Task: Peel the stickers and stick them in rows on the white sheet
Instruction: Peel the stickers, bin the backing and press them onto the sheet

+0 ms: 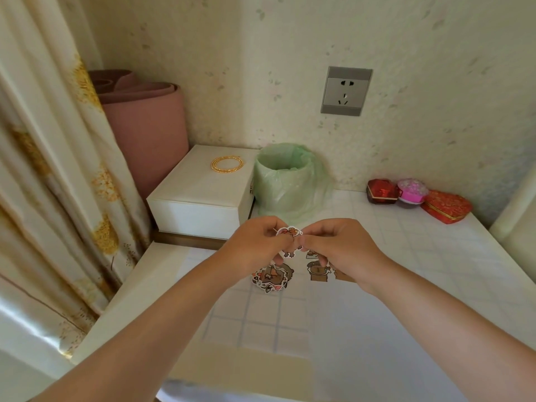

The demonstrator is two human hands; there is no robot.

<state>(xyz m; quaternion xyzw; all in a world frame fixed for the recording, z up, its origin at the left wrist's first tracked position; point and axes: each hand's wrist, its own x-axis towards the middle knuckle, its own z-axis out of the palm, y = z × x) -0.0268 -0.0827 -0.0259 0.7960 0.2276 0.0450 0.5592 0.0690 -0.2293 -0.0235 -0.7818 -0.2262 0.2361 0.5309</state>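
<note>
Sticker (290,232): held in the air between both hands over the middle of the worktop, just near of the green-bagged bin (285,181). It is a small white-edged cartoon piece, partly hidden by fingertips.
Left hand (258,242): grip pinched on the sticker's left edge, fingers curled.
Right hand (339,245): grip pinched on its right edge. The fingertips of both hands meet, so which layer each one holds cannot be told.
White sheet (290,323): gridded, lying flat on the worktop under the hands and reaching toward the near edge.
Placed stickers (317,269): brown figures on the sheet below the right hand, partly covered by it, so how far the row runs is hidden.
Loose stickers (271,277): a small heap just left of the placed ones.
Step, by my judgement: parting the picture from its backing.
Risk, tearing: a hard pull at a small corner could rip the picture.
Risk, curling: the freed tacky face could fold onto itself or cling to a fingertip.
Risk, placing: the heap lies close beside the row, so a careless set-down could overlap it or go on crooked.
</note>
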